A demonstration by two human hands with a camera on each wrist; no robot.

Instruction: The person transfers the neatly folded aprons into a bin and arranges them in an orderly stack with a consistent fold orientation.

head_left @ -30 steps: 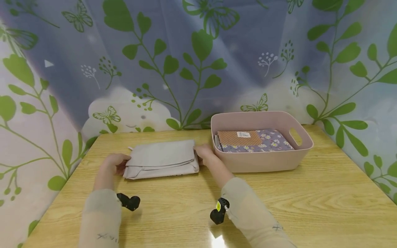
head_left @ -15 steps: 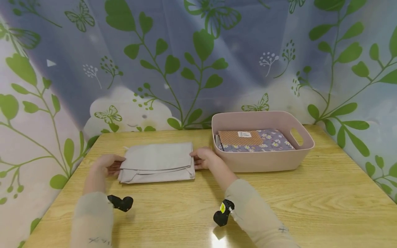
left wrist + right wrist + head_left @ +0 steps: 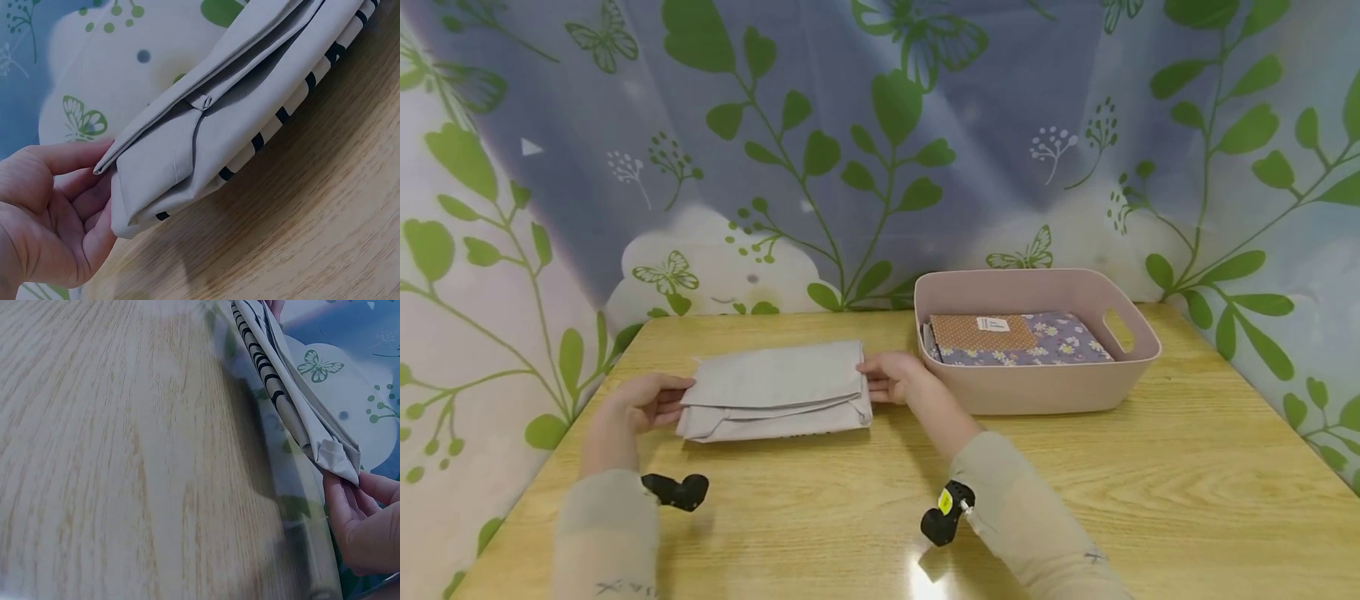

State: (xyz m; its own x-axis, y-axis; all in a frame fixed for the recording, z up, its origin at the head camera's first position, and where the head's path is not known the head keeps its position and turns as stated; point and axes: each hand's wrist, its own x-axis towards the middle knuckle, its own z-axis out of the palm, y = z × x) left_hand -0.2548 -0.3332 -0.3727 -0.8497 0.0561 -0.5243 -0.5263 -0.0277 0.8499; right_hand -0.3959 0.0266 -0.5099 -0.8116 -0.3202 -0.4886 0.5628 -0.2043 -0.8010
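Observation:
A folded light grey cloth [image 3: 775,379] lies flat in layers at the left of the table, its front edge slightly raised. My left hand [image 3: 632,404] holds its left end; in the left wrist view the fingers of that hand [image 3: 47,219] pinch the layered corner, some tucked beneath. At the opposite end, my right hand [image 3: 898,379] grips the right edge between thumb and fingers. Dark stripes show along the underside of the cloth [image 3: 290,403] in the right wrist view, where my right hand [image 3: 369,531] pinches a folded corner.
A pink plastic bin [image 3: 1022,392] with an oval handle hole stands just right of my right hand. Inside lie folded fabrics, a floral one [image 3: 1067,337] and an orange dotted piece [image 3: 977,332] with a white label. A leaf-patterned curtain [image 3: 880,167] hangs behind the wooden table [image 3: 1150,483].
The folded cloth has shifted a little to the left, both hands moving with it. My right hand has come away from the bin's side, and the cloth's front edge sits slightly higher.

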